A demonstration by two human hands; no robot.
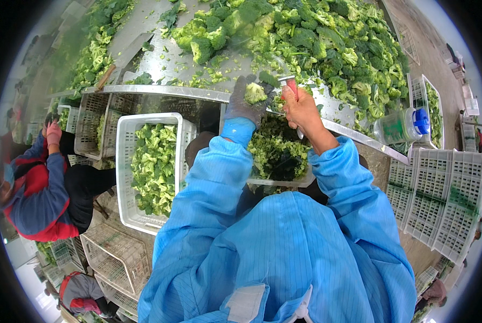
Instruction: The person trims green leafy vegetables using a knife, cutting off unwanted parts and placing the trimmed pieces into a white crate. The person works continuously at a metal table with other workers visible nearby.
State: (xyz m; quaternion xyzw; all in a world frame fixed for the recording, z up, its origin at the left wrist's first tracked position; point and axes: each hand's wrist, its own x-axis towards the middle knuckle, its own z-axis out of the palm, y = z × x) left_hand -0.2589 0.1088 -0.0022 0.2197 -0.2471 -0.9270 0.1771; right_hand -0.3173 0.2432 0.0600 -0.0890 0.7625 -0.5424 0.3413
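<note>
My left hand (246,104), in a dark grey glove, holds a small broccoli floret (255,93) with its pale cut side up, over the near edge of the metal table (208,92). Close to its right, my bare right hand (301,107) grips a red-handled peeler or cutter (290,87) with a metal head at the top. A large heap of broccoli florets (325,44) lies on the table beyond my hands, with crumbs scattered around. Below my hands is a crate holding green trimmings (279,153).
A white plastic crate (178,161) of florets stands to the left. A cleaver (128,54) lies at the table's left edge. A clear bottle with a blue cap (398,126) rests at the right edge. Crates (434,202) stand at the right; a co-worker (43,189) sits at left.
</note>
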